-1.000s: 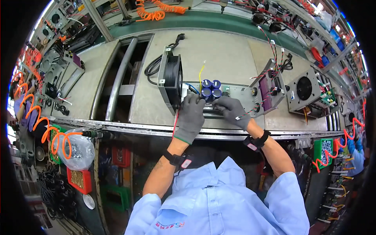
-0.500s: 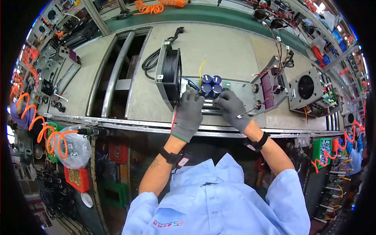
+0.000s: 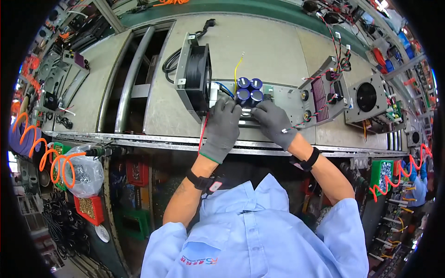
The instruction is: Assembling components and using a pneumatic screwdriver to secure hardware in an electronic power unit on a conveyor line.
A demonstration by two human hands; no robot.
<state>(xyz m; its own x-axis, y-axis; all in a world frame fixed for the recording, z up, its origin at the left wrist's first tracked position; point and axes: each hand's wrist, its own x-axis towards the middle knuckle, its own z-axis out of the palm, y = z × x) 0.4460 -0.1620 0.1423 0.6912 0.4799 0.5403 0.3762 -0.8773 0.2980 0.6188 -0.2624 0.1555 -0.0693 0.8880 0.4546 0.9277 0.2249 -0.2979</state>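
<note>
An open metal chassis [image 3: 289, 100] lies along the bench, with a black fan [image 3: 198, 76] upright at its left end and a purple-grilled end panel [image 3: 321, 99] at its right. Inside stands a circuit board with several dark blue capacitors [image 3: 250, 91]. Both hands wear grey gloves. My left hand [image 3: 223, 124] is closed at the board's near left side, between fan and capacitors. My right hand [image 3: 272, 121] is closed at its near right side. Both seem to grip the board, though their fingertips are partly hidden. A yellow wire [image 3: 238, 69] rises behind the capacitors; a red wire [image 3: 202, 134] hangs beside my left wrist.
Another chassis with a fan [image 3: 367, 98] stands at the right. A black power cord [image 3: 172, 64] lies behind the fan. Metal rollers [image 3: 135, 78] fill a gap in the bench to the left. Orange coiled hoses [image 3: 58, 162] hang at the left, near a red screw bin [image 3: 89, 209].
The bench and chassis sit slightly higher and further left in the picture as the view shifts. Both hands stay at the circuit board, with only slight movement.
</note>
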